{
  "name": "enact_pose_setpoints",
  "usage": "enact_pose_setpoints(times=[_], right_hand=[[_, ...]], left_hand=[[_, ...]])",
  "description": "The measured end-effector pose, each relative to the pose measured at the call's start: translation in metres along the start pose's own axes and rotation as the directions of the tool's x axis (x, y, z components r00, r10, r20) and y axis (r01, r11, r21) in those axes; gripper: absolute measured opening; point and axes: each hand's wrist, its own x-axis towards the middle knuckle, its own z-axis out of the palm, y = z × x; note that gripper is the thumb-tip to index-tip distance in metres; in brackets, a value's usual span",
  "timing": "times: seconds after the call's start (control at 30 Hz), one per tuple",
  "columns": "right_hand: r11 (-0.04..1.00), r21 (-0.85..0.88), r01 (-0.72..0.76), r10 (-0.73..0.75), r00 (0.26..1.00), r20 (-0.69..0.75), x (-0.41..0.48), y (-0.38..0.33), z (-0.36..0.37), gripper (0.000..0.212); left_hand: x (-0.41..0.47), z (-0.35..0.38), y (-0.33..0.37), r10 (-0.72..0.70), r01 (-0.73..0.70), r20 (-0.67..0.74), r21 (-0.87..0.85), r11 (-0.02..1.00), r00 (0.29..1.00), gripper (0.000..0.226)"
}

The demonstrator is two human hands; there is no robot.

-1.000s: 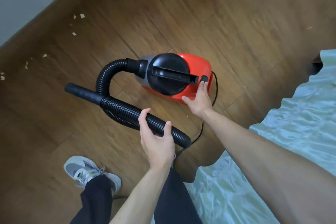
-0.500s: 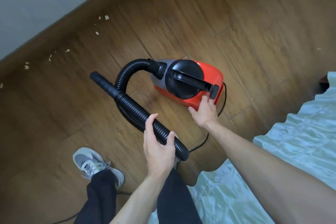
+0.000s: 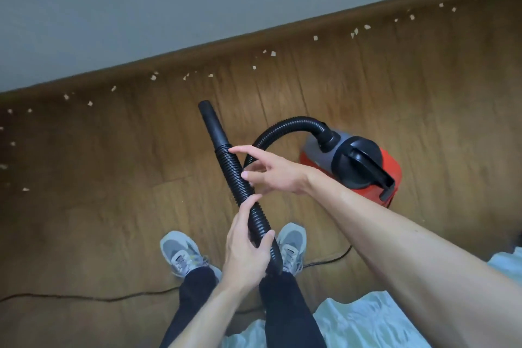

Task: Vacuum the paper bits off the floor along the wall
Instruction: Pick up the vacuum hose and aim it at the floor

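Paper bits [image 3: 154, 78]: these lie in a band on the wooden floor [image 3: 84, 178] at the foot of the wall [image 3: 169, 8], beyond both hands. They run from far left to far right, and we see no cleared stretch.
Power cord [image 3: 84, 298]: it trails on the floor to the left of the left hand, nearer us.
Left hand [image 3: 248, 251]: fingers and thumb are wrapped round the ribbed hose [image 3: 240, 183].
Nozzle [image 3: 210, 121]: it sits beyond the left hand and points at the wall, stopping short of the bits.
Right hand [image 3: 271, 175]: the fingers are straight and spread and grip nothing. The index tip is at the hose, but we cannot tell whether it touches.
Vacuum cleaner [image 3: 358, 167]: the red canister stands on the floor just right of the right hand.
Progress: we judge that pickup has not begun and the whole strip remains.
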Motion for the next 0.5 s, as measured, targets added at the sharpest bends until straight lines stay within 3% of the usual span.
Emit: enact_pose_setpoints(times=[0.5], right_hand=[[0.99, -0.076, -0.12, 0.125, 0.99, 0.059, 0.138, -0.106, 0.164, 0.048]], left_hand=[[-0.017, -0.191, -0.049, -0.025, -0.013, -0.12, -0.308, 0.951, 0.992, 0.068]])
